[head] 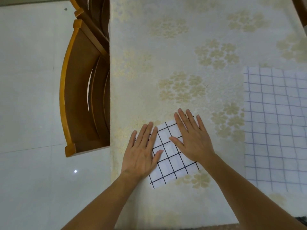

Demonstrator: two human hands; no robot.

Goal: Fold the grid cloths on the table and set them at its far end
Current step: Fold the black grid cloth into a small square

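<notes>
Pressing flat with straight, spread fingers, the left hand (141, 153) and right hand (192, 140) cover a folded black-grid cloth (171, 156) near the table's front edge; its long axis slants away rightward, right hand farther along.

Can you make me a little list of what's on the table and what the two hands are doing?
Left hand: flat, fingers straight, pressing the black-grid cloth
Right hand: flat, pressing the same cloth
Black-grid cloth: folded small, lying near the table's close edge
Blue-grid cloth: spread flat on the right, not folded, nobody touching it
Tablecloth: cream with flower patterns
Chair: wooden, pushed against the table's left side
</notes>
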